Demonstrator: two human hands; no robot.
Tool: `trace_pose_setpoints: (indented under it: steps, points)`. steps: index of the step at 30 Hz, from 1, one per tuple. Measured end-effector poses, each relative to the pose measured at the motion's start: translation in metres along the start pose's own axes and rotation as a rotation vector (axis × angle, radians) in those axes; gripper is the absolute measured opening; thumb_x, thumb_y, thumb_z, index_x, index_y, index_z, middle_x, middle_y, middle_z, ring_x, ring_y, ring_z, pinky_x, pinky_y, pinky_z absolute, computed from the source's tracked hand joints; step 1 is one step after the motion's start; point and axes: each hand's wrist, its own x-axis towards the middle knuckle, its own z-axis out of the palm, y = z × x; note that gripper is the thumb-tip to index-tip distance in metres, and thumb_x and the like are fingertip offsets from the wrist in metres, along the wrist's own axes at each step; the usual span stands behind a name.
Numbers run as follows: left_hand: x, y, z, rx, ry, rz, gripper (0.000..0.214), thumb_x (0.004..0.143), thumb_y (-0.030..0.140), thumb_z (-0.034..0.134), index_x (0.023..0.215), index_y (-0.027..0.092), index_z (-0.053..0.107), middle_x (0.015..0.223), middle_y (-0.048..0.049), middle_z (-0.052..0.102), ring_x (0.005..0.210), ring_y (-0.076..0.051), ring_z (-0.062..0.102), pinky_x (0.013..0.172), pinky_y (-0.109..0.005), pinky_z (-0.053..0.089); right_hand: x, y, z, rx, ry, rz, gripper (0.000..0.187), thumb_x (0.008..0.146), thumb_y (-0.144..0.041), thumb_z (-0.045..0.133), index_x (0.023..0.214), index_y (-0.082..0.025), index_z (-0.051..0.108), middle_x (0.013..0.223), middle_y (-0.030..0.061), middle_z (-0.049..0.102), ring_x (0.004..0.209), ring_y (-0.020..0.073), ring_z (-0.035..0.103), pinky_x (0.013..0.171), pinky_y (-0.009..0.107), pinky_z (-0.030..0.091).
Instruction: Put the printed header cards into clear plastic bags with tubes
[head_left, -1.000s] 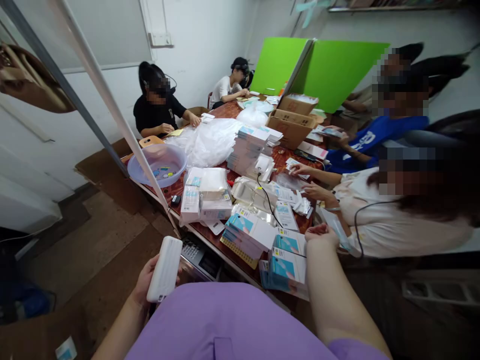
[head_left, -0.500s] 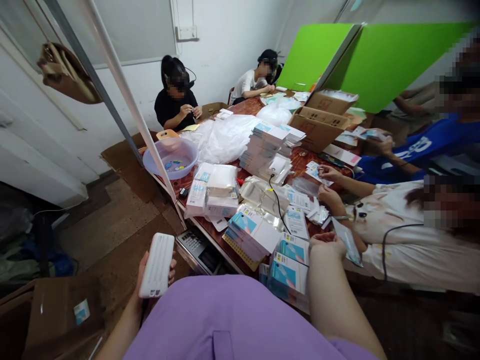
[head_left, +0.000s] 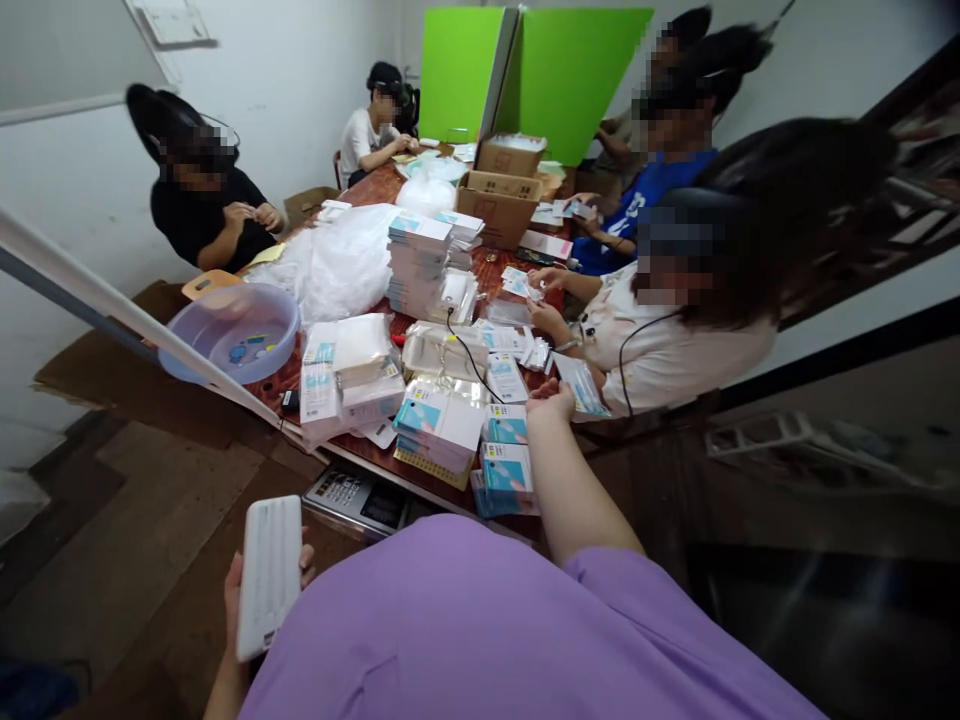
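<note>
In the lower left, my left hand (head_left: 234, 590) is wrapped round a white power bank (head_left: 270, 575), a flat ridged slab with ports at its lower end. My right hand (head_left: 551, 400) reaches over the table's near right side, its fingers curled together; whatever they hold, if anything, is hidden. Close to it, a clear packet with a blue and white card (head_left: 581, 383) hangs by a co-worker's arm. Below and left of that hand stand blue and white card boxes (head_left: 508, 480). A stack of similar cards (head_left: 439, 425) rests on a yellow sheet.
A lilac basin (head_left: 229, 335) with small coloured pieces sits at the table's left corner, behind a white pole (head_left: 142, 310). Plastic bags (head_left: 345, 260), tall card stacks (head_left: 420, 262) and cardboard boxes (head_left: 499, 205) crowd the table. Several co-workers sit around it, one (head_left: 675, 330) close at right.
My view has swung to the right, so the table and people appear farther left. The power bank stays in my left hand, and my right hand remains over the table beside the co-worker.
</note>
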Motion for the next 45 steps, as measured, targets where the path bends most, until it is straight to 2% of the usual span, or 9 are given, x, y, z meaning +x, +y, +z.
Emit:
trace_pose_setpoints:
  steps: [7,12,16,20,24,31,35,39,45]
  points:
    - [0.000,0.005,0.007,0.020,0.014,-0.037,0.071,0.059,0.072,0.057,0.115,0.029,0.056,0.073,-0.0012,0.054,0.053,-0.014,0.047,0.046,-0.026,0.044,-0.026,-0.001,-0.012,0.002,-0.077,0.026,0.032,0.091,-0.037,0.054,0.115,-0.015,0.055,0.109,0.0066,0.060,0.089,0.0160,0.061,0.075,0.035,0.054]
    - [0.007,0.016,0.015,0.211,-0.088,-0.121,0.065,0.064,0.065,0.058,0.116,0.027,0.056,0.078,-0.0027,0.058,0.058,-0.017,0.054,0.054,-0.029,0.047,-0.066,-0.002,-0.043,0.044,-0.147,0.071,0.025,0.092,-0.037,0.052,0.098,-0.014,0.058,0.084,0.0003,0.060,0.064,0.0081,0.056,0.057,0.023,0.049]
    - [0.030,0.045,0.030,0.496,-0.191,-0.324,0.062,0.070,0.060,0.053,0.116,0.017,0.057,0.078,-0.0069,0.060,0.069,-0.023,0.061,0.061,-0.032,0.048,-0.117,-0.004,-0.085,0.177,-0.180,0.070,0.024,0.091,-0.028,0.045,0.072,-0.016,0.053,0.058,-0.0056,0.051,0.044,0.0052,0.045,0.042,0.018,0.039]
    - [0.061,0.070,0.064,0.805,-0.317,-0.533,0.061,0.069,0.055,0.058,0.111,0.011,0.059,0.075,-0.0098,0.061,0.074,-0.027,0.062,0.062,-0.033,0.047,-0.178,-0.009,-0.141,0.335,-0.139,-0.017,0.019,0.083,-0.023,0.046,0.066,-0.018,0.050,0.054,-0.0037,0.055,0.046,0.0077,0.051,0.043,0.019,0.042]
    - [0.076,0.052,0.114,1.058,-0.466,-0.616,0.060,0.071,0.054,0.058,0.113,0.012,0.057,0.074,-0.0094,0.062,0.062,-0.021,0.059,0.057,-0.030,0.045,-0.237,-0.017,-0.212,0.475,-0.020,-0.197,0.013,0.079,-0.018,0.044,0.069,-0.019,0.053,0.054,-0.0040,0.056,0.048,0.0097,0.054,0.047,0.021,0.046]
    - [0.023,-0.081,0.191,1.331,-1.049,-0.940,0.069,0.067,0.061,0.056,0.120,0.016,0.055,0.130,-0.0163,0.056,0.066,-0.020,0.062,0.050,-0.029,0.044,-0.347,-0.024,-0.364,0.550,0.268,-0.473,0.019,0.068,-0.007,0.049,0.074,-0.016,0.064,0.069,-0.0004,0.067,0.056,0.0121,0.060,0.051,0.022,0.046]
    - [-0.052,-0.187,0.195,1.266,-1.360,-1.285,0.080,0.061,0.072,0.058,0.120,0.019,0.056,0.139,-0.0179,0.048,0.078,-0.027,0.066,0.056,-0.033,0.051,-0.422,-0.008,-0.460,0.360,0.449,-0.677,0.015,0.064,-0.018,0.060,0.076,-0.022,0.069,0.081,-0.0024,0.072,0.078,0.0164,0.066,0.073,0.028,0.051]
    - [-0.156,-0.296,0.142,1.234,-1.561,-1.707,0.080,0.064,0.074,0.054,0.122,0.019,0.057,0.138,-0.0173,0.049,0.080,-0.027,0.067,0.061,-0.034,0.053,-0.508,0.010,-0.559,0.303,0.643,-0.857,0.018,0.063,-0.029,0.066,0.080,-0.025,0.071,0.086,-0.0019,0.073,0.086,0.0181,0.066,0.083,0.032,0.049]
    - [-0.321,-0.422,0.011,1.327,-1.700,-2.100,0.079,0.065,0.073,0.054,0.119,0.016,0.059,0.110,-0.0126,0.067,0.059,-0.021,0.064,0.050,-0.032,0.049,-0.636,0.032,-0.702,0.200,1.021,-1.036,0.015,0.071,-0.033,0.063,0.079,-0.024,0.070,0.082,-0.0002,0.073,0.077,0.0184,0.066,0.075,0.033,0.050]
